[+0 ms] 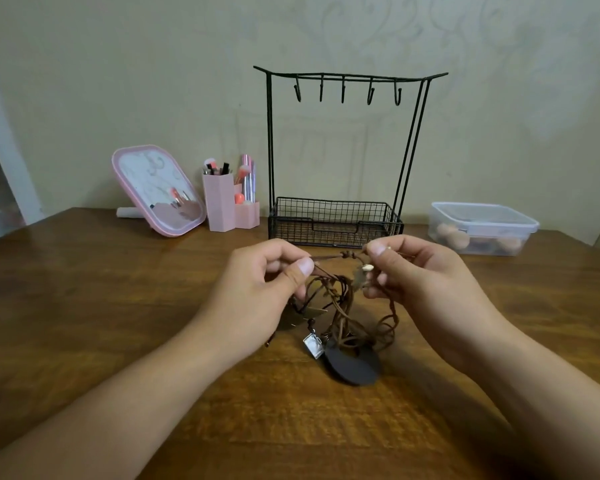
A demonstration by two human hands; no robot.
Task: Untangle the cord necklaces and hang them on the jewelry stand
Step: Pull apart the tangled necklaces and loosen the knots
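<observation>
Head cam looks down at both hands lifted over the counter (pixel 84 289), mid-frame, so this is clearly the untangling step; none of the hooks on the jewelry stand (pixel 340 150) behind them has anything on it yet. The left hand (pixel 257 289) pinches a brown cord between thumb and forefinger, the right hand (pixel 423 282) pinches the same stretch just past a little knot, other fingers loosely curled. The cord necklaces (pixel 340 306) hang below in one snarl, with a dark pendant (pixel 354 365) and a silver square charm (pixel 313 342) resting on the counter. Next up, I'd guess, is teasing one loop free of the bundle without tightening that knot.
</observation>
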